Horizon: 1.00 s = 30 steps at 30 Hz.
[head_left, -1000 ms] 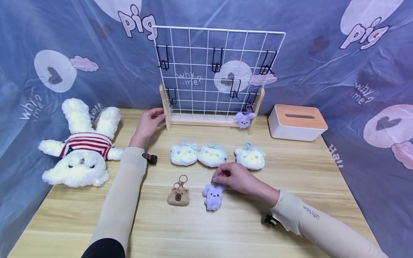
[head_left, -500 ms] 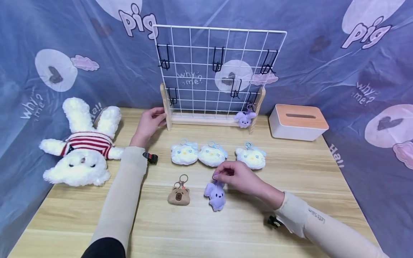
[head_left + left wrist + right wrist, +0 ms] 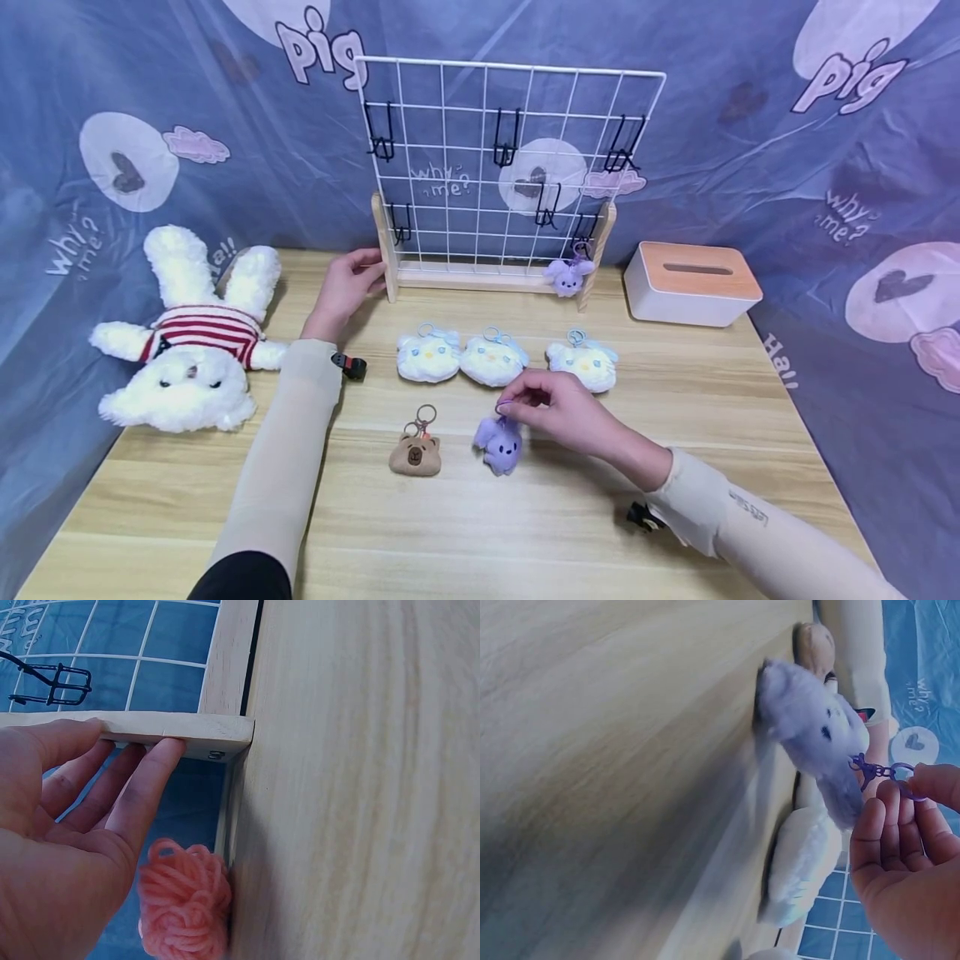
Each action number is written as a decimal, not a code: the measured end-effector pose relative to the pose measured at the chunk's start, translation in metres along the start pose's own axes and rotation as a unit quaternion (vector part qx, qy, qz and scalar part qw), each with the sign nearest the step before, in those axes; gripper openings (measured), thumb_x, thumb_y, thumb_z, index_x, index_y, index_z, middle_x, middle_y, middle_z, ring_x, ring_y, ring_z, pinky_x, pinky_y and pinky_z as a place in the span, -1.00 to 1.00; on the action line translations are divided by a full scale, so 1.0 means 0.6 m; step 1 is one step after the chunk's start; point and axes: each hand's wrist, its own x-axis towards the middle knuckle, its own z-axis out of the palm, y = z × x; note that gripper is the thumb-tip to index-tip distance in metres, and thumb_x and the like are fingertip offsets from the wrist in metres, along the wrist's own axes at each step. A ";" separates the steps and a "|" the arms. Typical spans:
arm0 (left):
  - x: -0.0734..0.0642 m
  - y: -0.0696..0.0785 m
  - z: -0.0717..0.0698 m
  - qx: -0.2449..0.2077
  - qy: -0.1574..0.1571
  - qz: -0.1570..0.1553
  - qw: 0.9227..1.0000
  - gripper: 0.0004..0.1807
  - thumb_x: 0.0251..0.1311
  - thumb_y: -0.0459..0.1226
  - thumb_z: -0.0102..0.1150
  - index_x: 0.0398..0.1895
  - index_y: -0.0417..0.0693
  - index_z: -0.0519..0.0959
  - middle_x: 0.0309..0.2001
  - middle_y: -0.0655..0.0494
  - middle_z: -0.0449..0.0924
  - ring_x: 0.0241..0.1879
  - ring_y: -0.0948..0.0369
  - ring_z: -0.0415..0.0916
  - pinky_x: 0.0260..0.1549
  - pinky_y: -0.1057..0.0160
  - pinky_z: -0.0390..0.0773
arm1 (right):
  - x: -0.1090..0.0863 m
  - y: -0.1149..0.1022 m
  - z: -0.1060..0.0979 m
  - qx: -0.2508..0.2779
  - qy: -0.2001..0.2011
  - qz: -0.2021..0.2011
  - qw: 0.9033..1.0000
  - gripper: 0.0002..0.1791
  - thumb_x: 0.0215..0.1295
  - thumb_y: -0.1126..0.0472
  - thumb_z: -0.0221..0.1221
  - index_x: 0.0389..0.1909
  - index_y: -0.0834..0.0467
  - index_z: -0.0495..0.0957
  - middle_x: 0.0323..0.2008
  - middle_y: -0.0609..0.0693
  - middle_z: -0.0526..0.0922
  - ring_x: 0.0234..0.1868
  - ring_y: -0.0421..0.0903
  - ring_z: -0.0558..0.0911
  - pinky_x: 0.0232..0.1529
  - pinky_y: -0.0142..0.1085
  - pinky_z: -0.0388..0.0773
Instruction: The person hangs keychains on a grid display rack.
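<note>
My right hand (image 3: 558,408) pinches the purple metal ring (image 3: 907,780) of a plush puppy-like keychain (image 3: 499,446), also purple, between thumb and finger. In the right wrist view, the toy (image 3: 810,716) hangs tilted close to the tabletop; I cannot tell whether its lower end touches. With fairly straight fingers, my left hand (image 3: 347,287) touches the left wooden post (image 3: 384,250) of a white wire grid rack (image 3: 483,150). In the left wrist view, fingertips (image 3: 176,746) rest against the post's side. A similar purple keychain (image 3: 567,278) hangs from the rack's lower right hook.
Several other black hooks (image 3: 505,150) on the rack hold nothing. In front lie three white cat-face keychains (image 3: 427,357) and a brown capybara keychain (image 3: 415,456). A white plush toy (image 3: 198,333) lies at left, a tissue box (image 3: 690,287) at right. Coral yarn (image 3: 186,900) shows near the post.
My right hand has risen slightly, and the purple keychain has moved up with it and turned to face more to the right. The left hand stays on the post.
</note>
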 end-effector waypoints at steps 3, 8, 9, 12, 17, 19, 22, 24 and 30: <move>-0.001 0.000 0.000 0.003 -0.001 0.000 1.000 -0.51 0.68 -0.35 0.18 0.55 -0.36 0.50 0.43 -0.38 0.59 0.07 0.19 0.71 0.27 0.21 0.86 | -0.003 -0.004 -0.002 0.000 0.007 -0.006 1.000 -0.97 0.50 0.20 0.45 -0.13 0.00 0.84 -0.19 -0.13 0.79 -0.15 -0.21 0.70 -0.05 -0.43 0.76; 0.001 -0.002 -0.002 0.006 0.001 -0.002 1.000 -0.51 0.68 -0.35 0.18 0.56 -0.34 0.51 0.44 -0.35 0.59 0.12 0.15 0.70 0.28 0.21 0.86 | -0.006 -0.011 -0.006 -0.016 0.022 -0.028 0.999 -0.91 0.49 0.23 0.46 -0.15 -0.06 0.84 -0.20 -0.18 0.80 -0.16 -0.22 0.71 -0.05 -0.39 0.78; 0.002 -0.002 -0.002 0.006 0.002 -0.002 1.000 -0.51 0.68 -0.35 0.17 0.55 -0.34 0.51 0.44 -0.35 0.59 0.10 0.19 0.70 0.26 0.22 0.87 | -0.006 -0.012 -0.008 -0.020 0.025 -0.032 0.999 -0.90 0.49 0.23 0.46 -0.16 -0.07 0.84 -0.21 -0.18 0.81 -0.16 -0.22 0.71 -0.06 -0.38 0.78; 0.004 -0.003 -0.002 0.002 0.002 -0.002 1.000 -0.52 0.68 -0.34 0.18 0.55 -0.34 0.51 0.44 -0.36 0.59 0.09 0.21 0.70 0.25 0.23 0.87 | -0.006 -0.016 -0.013 -0.030 0.034 -0.040 0.998 -0.88 0.48 0.24 0.47 -0.17 -0.09 0.84 -0.23 -0.20 0.81 -0.17 -0.23 0.71 -0.09 -0.36 0.78; 0.003 -0.002 -0.001 -0.004 0.001 -0.004 1.000 -0.52 0.68 -0.35 0.19 0.54 -0.35 0.52 0.43 -0.36 0.59 0.10 0.18 0.69 0.20 0.31 0.88 | -0.005 -0.025 -0.023 -0.033 0.045 -0.046 0.997 -0.87 0.48 0.23 0.48 -0.17 -0.11 0.84 -0.25 -0.20 0.80 -0.17 -0.21 0.71 -0.11 -0.37 0.77; 0.003 -0.002 -0.001 -0.004 0.001 -0.004 1.000 -0.52 0.68 -0.35 0.19 0.54 -0.35 0.52 0.42 -0.35 0.59 0.10 0.17 0.69 0.16 0.36 0.88 | -0.005 -0.028 -0.027 -0.035 0.050 -0.047 0.997 -0.87 0.48 0.23 0.48 -0.17 -0.13 0.84 -0.24 -0.22 0.80 -0.16 -0.21 0.71 -0.11 -0.38 0.76; 0.001 -0.003 -0.001 -0.002 0.000 -0.005 1.000 -0.51 0.68 -0.36 0.18 0.55 -0.36 0.51 0.42 -0.37 0.58 0.11 0.15 0.69 0.12 0.41 0.88 | -0.004 -0.033 -0.033 -0.042 0.060 -0.048 0.996 -0.85 0.48 0.21 0.47 -0.18 -0.17 0.83 -0.22 -0.25 0.81 -0.13 -0.22 0.72 -0.10 -0.34 0.74; 0.001 -0.003 -0.001 0.000 -0.001 -0.004 1.000 -0.51 0.68 -0.36 0.18 0.55 -0.36 0.50 0.42 -0.38 0.58 0.11 0.14 0.69 0.11 0.43 0.88 | -0.003 -0.037 -0.038 -0.048 0.071 -0.050 0.995 -0.84 0.48 0.21 0.47 -0.19 -0.19 0.83 -0.21 -0.26 0.81 -0.10 -0.21 0.71 -0.07 -0.31 0.73; 0.000 -0.002 -0.001 0.000 -0.001 -0.002 1.000 -0.52 0.68 -0.35 0.18 0.54 -0.35 0.51 0.41 -0.36 0.59 0.15 0.07 0.70 0.14 0.40 0.88 | 0.005 -0.049 -0.054 -0.062 0.106 -0.054 0.991 -0.89 0.48 0.20 0.48 -0.18 -0.13 0.84 -0.17 -0.23 0.84 -0.02 -0.20 0.73 0.08 -0.36 0.69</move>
